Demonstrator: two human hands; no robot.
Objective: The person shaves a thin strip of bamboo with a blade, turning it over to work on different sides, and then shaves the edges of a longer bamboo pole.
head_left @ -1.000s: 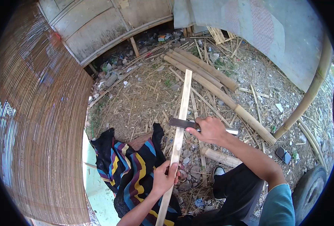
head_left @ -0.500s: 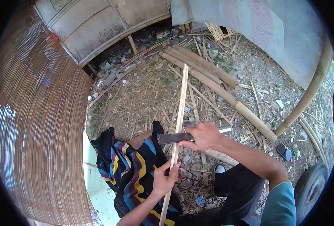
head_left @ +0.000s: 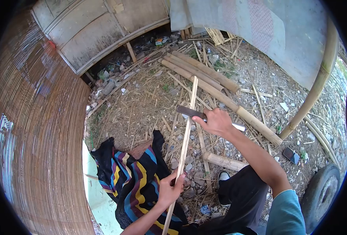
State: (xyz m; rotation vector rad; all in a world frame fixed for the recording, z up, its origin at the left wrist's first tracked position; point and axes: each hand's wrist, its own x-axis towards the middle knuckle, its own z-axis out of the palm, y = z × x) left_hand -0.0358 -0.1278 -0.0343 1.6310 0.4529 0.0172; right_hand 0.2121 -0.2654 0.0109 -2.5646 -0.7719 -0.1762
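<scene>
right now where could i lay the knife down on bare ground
For the knife, most open: the straw-littered ground between the striped cloth, the bamboo strip and the woven mat. A gravel patch lies past the bamboo poles, toward the grey sheet. Crowded around the left hand: cloth, stones, a short bamboo piece.

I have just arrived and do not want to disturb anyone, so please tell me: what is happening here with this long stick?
A person holds a long bamboo strip that points away from the body. The left hand grips it near its lower end, beside a striped cloth. The right hand holds a knife, its blade laid across the strip further up. Thick bamboo poles lie on the ground beyond, and a woven mat stands at the left.
</scene>
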